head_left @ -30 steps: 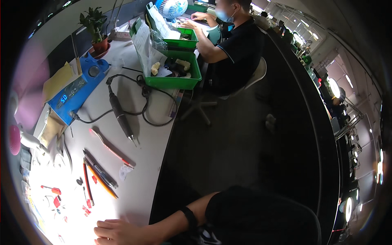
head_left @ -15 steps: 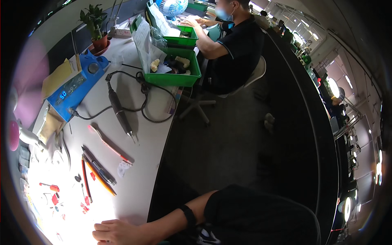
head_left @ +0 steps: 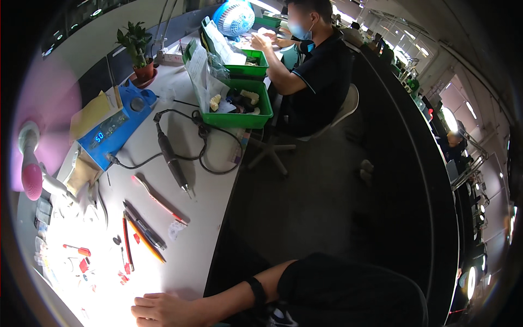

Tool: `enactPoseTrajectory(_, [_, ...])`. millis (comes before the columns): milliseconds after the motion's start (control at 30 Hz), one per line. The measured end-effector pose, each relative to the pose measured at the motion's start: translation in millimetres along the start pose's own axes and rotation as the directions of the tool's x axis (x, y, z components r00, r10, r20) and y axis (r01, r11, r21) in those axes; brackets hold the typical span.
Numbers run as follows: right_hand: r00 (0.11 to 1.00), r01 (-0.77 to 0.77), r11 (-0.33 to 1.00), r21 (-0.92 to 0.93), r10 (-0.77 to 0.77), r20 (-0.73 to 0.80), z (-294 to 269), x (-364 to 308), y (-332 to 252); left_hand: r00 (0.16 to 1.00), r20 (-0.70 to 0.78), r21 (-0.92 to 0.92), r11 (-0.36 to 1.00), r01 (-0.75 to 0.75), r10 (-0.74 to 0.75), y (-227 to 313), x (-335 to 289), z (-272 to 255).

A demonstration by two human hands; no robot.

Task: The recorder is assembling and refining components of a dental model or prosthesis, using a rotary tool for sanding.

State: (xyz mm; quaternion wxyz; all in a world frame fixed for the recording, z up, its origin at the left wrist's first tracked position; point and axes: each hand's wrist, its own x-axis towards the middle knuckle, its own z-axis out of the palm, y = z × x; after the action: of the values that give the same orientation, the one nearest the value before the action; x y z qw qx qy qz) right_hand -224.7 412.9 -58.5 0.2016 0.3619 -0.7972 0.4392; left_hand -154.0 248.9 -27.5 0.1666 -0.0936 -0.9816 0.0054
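Observation:
My right hand (head_left: 169,309) lies at the lower edge of the picture, over the brightly lit part of the white table (head_left: 204,188). Its fingers are curled and pressed together; the glare and the picture edge hide what they hold, if anything. Nearest to it are small red scraps (head_left: 123,278), a red-and-black pencil-like stick (head_left: 128,245), an orange pencil (head_left: 147,242) and a dark pen (head_left: 144,226). Farther up lie a toothbrush-like red-and-white stick (head_left: 158,199) and a dark rotary handpiece (head_left: 173,163) on a cable. My left hand is out of view.
A blue control box (head_left: 117,128) stands at the left, near a potted plant (head_left: 143,68) and a pink fan (head_left: 31,174). Green bins (head_left: 239,120) with pale pieces sit at the table's far end. A masked co-worker (head_left: 321,76) sits beyond, by a blue fan (head_left: 234,19).
The whole view has shifted, so the table and its things sit slightly farther right and lower. My right hand keeps its curled pose. The co-worker's hands have shifted slightly.

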Motion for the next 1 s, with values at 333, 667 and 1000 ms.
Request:
enactPoseTrajectory(333, [0.999, -0.004, 1.000, 0.029, 0.003, 0.052, 2.1, -2.3, 1.5, 0.999, 0.042, -0.029, 0.999, -0.029, 0.030, -6.5, 2.6, -6.2])
enactPoseTrajectory(667, [1.000, 0.002, 0.995, 0.097, 0.001, -0.026, 11.6, -5.3, 1.2, 0.968, -0.003, -0.573, 0.793, 0.205, -0.253, 2.1, 25.4, 21.0])
enactPoseTrajectory(1000, [0.988, 0.092, 0.990, 0.111, -0.077, -0.137, 18.7, -5.6, 3.3, 0.882, 0.117, -0.826, 0.449, 0.342, -0.457, 6.3, 40.0, 41.1])
